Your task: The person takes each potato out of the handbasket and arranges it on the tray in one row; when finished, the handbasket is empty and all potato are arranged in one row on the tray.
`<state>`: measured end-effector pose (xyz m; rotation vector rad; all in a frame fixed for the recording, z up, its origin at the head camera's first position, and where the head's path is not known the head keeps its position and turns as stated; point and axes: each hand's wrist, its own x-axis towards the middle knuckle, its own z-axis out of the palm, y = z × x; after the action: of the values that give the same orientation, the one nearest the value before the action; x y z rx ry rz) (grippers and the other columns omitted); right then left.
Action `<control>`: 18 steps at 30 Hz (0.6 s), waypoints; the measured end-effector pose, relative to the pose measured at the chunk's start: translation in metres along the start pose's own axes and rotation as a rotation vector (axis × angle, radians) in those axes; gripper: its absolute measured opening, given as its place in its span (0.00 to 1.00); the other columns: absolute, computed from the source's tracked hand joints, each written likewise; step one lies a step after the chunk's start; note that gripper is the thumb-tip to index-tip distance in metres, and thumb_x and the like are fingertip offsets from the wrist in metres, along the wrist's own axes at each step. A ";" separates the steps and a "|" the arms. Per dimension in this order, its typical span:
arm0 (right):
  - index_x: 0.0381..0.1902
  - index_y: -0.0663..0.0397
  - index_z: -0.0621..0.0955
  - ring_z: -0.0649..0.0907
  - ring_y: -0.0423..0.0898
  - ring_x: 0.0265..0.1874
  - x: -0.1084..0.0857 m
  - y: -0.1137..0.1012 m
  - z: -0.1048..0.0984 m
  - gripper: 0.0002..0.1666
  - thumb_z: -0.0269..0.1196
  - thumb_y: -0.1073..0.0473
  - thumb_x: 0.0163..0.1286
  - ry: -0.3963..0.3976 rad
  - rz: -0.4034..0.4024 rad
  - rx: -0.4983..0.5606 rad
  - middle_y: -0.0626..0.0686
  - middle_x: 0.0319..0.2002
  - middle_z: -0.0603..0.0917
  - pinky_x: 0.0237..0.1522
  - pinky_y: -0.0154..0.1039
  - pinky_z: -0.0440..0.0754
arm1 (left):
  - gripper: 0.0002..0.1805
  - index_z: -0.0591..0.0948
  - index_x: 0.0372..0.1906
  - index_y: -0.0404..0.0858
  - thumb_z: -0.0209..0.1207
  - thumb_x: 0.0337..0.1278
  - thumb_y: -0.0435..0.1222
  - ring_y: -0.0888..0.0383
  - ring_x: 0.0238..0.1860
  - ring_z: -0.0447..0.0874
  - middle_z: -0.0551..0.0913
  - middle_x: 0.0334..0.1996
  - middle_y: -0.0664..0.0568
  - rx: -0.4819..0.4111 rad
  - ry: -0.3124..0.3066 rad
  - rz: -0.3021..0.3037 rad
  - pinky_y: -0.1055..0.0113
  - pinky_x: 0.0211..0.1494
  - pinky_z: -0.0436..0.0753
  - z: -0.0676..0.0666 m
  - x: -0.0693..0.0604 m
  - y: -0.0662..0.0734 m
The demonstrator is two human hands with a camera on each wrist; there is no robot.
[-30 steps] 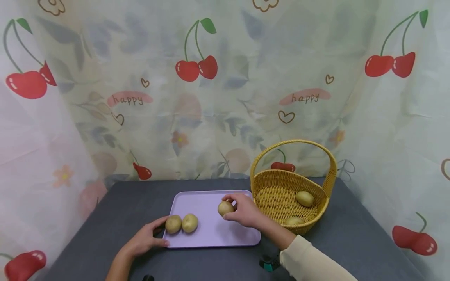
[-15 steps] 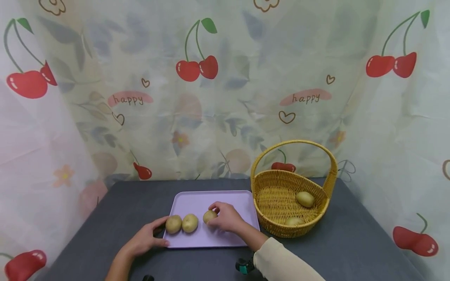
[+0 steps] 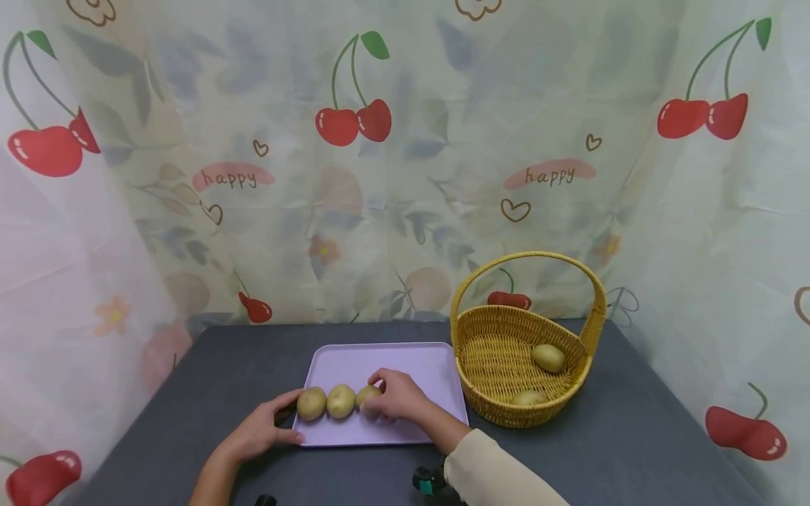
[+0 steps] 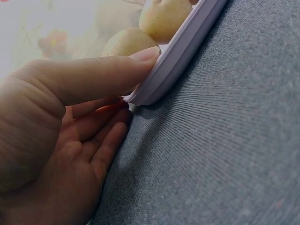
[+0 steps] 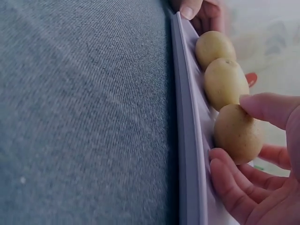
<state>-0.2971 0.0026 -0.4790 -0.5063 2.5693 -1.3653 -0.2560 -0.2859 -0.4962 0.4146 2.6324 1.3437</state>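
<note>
Three potatoes stand in a row on the lilac tray: a left potato, a middle potato and a right potato. My right hand holds the right potato, thumb on one side and fingers round the other. In the right wrist view this held potato sits close against the middle one. At the tray's left edge, my left hand rests with its fingers fairly straight. The left wrist view has its thumb lying on the tray's rim, with the other fingers beside the corner.
A yellow wicker basket with a tall handle stands right of the tray. Inside it lie two more potatoes, one at the right and one near the front wall. Dark grey cloth covers the table, and a cherry-print curtain hangs around it.
My right hand has carried its potato leftward and down onto the tray, up to the middle potato. The left hand and the other potatoes have stayed where they were.
</note>
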 end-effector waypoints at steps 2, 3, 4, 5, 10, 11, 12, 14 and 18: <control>0.52 0.59 0.78 0.79 0.43 0.16 -0.003 0.000 -0.003 0.31 0.75 0.59 0.50 -0.014 0.004 -0.018 0.50 0.31 0.78 0.16 0.37 0.77 | 0.44 0.68 0.68 0.32 0.74 0.44 0.39 0.38 0.64 0.67 0.69 0.65 0.35 0.001 0.000 0.009 0.41 0.65 0.64 0.000 0.000 0.000; 0.55 0.58 0.77 0.79 0.43 0.16 -0.004 0.001 -0.005 0.34 0.76 0.57 0.50 -0.024 0.006 -0.032 0.51 0.32 0.77 0.16 0.38 0.77 | 0.44 0.68 0.68 0.32 0.74 0.44 0.39 0.38 0.64 0.67 0.69 0.65 0.35 0.004 0.000 0.013 0.42 0.64 0.65 0.000 0.000 -0.001; 0.57 0.57 0.77 0.79 0.43 0.17 -0.005 0.001 -0.008 0.36 0.76 0.56 0.50 -0.031 0.001 -0.055 0.51 0.34 0.78 0.17 0.38 0.78 | 0.44 0.68 0.68 0.32 0.74 0.44 0.39 0.39 0.64 0.67 0.69 0.65 0.35 0.007 0.001 0.016 0.42 0.64 0.65 0.000 0.000 -0.001; 0.59 0.57 0.76 0.79 0.44 0.18 -0.007 0.001 -0.011 0.38 0.76 0.55 0.50 -0.035 -0.007 -0.081 0.52 0.35 0.78 0.19 0.39 0.78 | 0.44 0.68 0.68 0.32 0.74 0.44 0.39 0.39 0.64 0.67 0.70 0.65 0.35 0.011 0.000 0.025 0.43 0.64 0.65 0.000 0.000 -0.001; 0.59 0.55 0.77 0.78 0.44 0.30 -0.015 -0.004 -0.036 0.35 0.74 0.53 0.54 -0.034 -0.093 -0.223 0.57 0.41 0.81 0.30 0.39 0.77 | 0.44 0.68 0.68 0.30 0.74 0.45 0.38 0.37 0.63 0.67 0.70 0.64 0.34 0.018 0.002 0.053 0.42 0.64 0.66 0.001 0.000 0.000; 0.58 0.54 0.77 0.78 0.44 0.31 -0.017 -0.006 -0.042 0.33 0.74 0.53 0.55 -0.038 -0.107 -0.237 0.57 0.41 0.81 0.32 0.39 0.76 | 0.44 0.68 0.68 0.30 0.73 0.45 0.38 0.37 0.63 0.67 0.70 0.64 0.33 0.017 0.001 0.056 0.41 0.64 0.66 0.000 -0.001 0.000; 0.57 0.54 0.78 0.77 0.44 0.32 -0.018 -0.008 -0.049 0.31 0.73 0.54 0.55 -0.043 -0.122 -0.243 0.56 0.41 0.82 0.33 0.39 0.76 | 0.44 0.68 0.68 0.30 0.73 0.45 0.38 0.37 0.63 0.67 0.70 0.64 0.33 0.018 0.000 0.055 0.41 0.64 0.66 0.000 -0.001 0.000; 0.54 0.52 0.79 0.79 0.44 0.31 -0.022 -0.011 -0.064 0.27 0.73 0.55 0.57 -0.065 -0.136 -0.216 0.55 0.40 0.82 0.31 0.40 0.78 | 0.44 0.68 0.68 0.30 0.73 0.45 0.38 0.37 0.63 0.67 0.70 0.64 0.34 0.018 0.004 0.043 0.41 0.64 0.66 0.000 -0.001 0.000; 0.50 0.53 0.80 0.80 0.44 0.27 -0.030 -0.014 -0.093 0.20 0.71 0.58 0.60 -0.124 -0.148 -0.114 0.51 0.34 0.82 0.26 0.41 0.81 | 0.44 0.68 0.68 0.32 0.74 0.44 0.39 0.38 0.64 0.67 0.69 0.65 0.35 0.008 0.005 0.014 0.41 0.65 0.64 0.000 0.000 0.000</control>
<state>-0.2966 0.0781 -0.4148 -0.7890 2.5620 -1.1931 -0.2555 -0.2861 -0.4962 0.4317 2.6448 1.3409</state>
